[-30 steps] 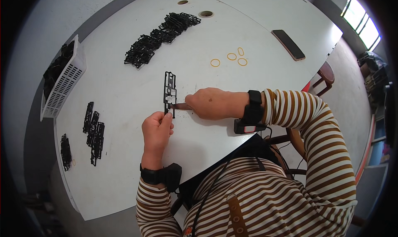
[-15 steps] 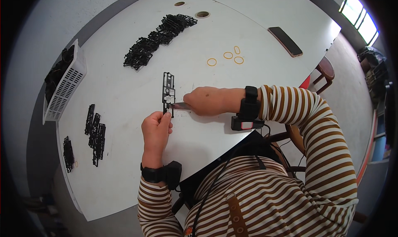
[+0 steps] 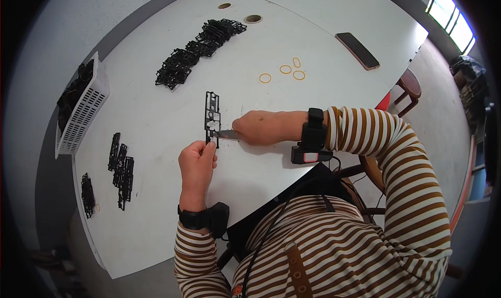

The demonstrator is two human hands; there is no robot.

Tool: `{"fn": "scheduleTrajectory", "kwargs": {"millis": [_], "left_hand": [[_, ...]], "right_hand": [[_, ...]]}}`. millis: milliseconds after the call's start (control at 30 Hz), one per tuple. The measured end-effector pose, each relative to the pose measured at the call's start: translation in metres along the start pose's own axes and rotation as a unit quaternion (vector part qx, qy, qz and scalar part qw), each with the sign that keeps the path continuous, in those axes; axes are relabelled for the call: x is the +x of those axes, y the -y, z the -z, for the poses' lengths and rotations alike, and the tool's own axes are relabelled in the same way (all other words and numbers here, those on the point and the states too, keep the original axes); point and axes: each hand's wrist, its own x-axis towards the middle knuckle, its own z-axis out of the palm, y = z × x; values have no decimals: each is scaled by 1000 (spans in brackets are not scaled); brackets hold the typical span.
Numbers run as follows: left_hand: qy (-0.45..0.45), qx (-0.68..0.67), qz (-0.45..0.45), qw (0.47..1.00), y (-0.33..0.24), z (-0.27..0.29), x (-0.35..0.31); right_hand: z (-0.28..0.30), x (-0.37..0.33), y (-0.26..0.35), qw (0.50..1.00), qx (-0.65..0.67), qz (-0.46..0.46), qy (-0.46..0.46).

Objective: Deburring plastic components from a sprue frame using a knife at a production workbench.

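Note:
My left hand [image 3: 196,159] pinches the near end of a flat black plastic frame [image 3: 212,106] with rows of small openings. The frame points away from me above the white table. In my right hand [image 3: 258,127] is a knife [image 3: 228,134], its handle hidden by my closed fingers. The blade's tip meets the right side of the frame, just beyond my left fingertips. Whether it is cutting into the plastic I cannot tell. Small dark crumbs lie on the table around the blade.
A long heap of black frames [image 3: 180,66] lies at the back. Stacks of frames [image 3: 123,175] and a bundle [image 3: 87,194] lie at left, beside a white basket [image 3: 83,115] holding dark parts. Several yellow rubber bands [image 3: 265,78] and a phone [image 3: 358,50] lie at the far right.
Both hands, the frame and the knife keep nearly the same place. The whole view has shifted very slightly.

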Motion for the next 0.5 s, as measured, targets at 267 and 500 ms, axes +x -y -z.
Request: {"fn": "scheduleTrajectory", "kwargs": {"millis": [267,500], "left_hand": [[-8,37,-23,999,-3,-1,-2],[-9,65,-45,997,-3,-3,-2]], "right_hand": [[15,-5,11,1000,1,-19,-7],[22,6,13,981,25,-95,166]]}}
